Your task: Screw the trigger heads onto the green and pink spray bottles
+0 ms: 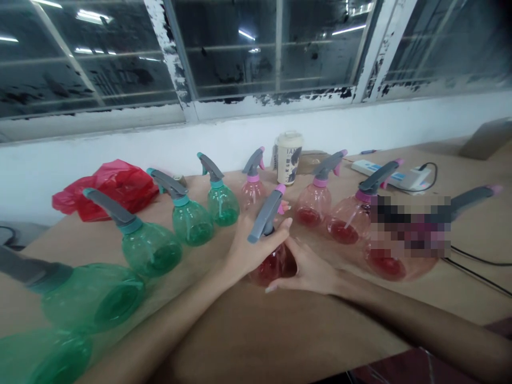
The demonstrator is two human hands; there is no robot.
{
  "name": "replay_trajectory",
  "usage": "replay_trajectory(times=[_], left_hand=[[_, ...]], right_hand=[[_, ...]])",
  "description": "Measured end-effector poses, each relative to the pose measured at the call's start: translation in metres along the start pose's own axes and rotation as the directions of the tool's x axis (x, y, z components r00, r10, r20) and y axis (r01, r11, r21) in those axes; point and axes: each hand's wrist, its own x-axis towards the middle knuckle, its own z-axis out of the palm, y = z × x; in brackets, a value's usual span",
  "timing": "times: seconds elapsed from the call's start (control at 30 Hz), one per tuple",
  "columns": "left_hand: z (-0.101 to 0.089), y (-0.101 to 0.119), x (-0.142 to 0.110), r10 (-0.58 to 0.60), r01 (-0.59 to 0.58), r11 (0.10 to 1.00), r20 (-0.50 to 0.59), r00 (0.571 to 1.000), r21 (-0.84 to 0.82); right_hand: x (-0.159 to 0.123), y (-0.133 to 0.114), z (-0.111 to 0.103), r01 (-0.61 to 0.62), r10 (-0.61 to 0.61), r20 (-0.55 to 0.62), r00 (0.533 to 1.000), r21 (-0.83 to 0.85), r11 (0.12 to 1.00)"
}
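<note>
A red spray bottle [269,269] with a grey and pink spray head stands upright on the table in front of me. My left hand [256,240] is wrapped round its neck, just under the trigger head. Lower down, my right hand [310,264] grips the bottle's round body from the right, thumb towards me. Part of the body is hidden behind my fingers. Left of my hands is a row of green spray bottles, the closest whole one [150,248] with a teal collar. Pink spray bottles stand to the right, among them one [314,200] beyond my right hand.
Behind the bottles are a crumpled red plastic bag [108,189], a paper cup [288,160] with a lid and a white power strip [394,173]. Black cables [480,261] cross the table's right side. A windowed wall [240,125] bounds the back.
</note>
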Motion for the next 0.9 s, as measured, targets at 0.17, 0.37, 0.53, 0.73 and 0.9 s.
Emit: replay_trajectory(times=[0.17,0.37,0.53,0.73,0.9], left_hand=[[0.0,0.001,0.0,-0.012,0.012,1.0,0.004,1.0,-0.029],[0.0,0.003,0.0,0.004,-0.004,1.0,0.004,1.0,-0.016],[-0.002,0.003,0.001,0.007,-0.006,0.995,-0.004,1.0,0.1],[-0.001,0.001,0.003,0.031,-0.029,0.993,-0.01,0.999,0.111],[-0.002,0.002,0.001,0.037,-0.038,0.994,0.009,0.999,0.098]], right_hand=[[-0.001,0.001,0.0,-0.026,0.027,0.014,1.0,-0.011,1.0],[-0.001,0.001,0.004,0.037,-0.037,-0.015,0.999,0.024,0.999],[-0.003,-0.003,0.006,0.045,-0.041,-0.068,0.997,0.047,0.998],[-0.007,-0.013,0.005,0.058,-0.054,-0.113,0.992,0.035,0.998],[-0.01,-0.024,0.007,-0.003,0.004,-0.144,0.99,0.007,1.0]])
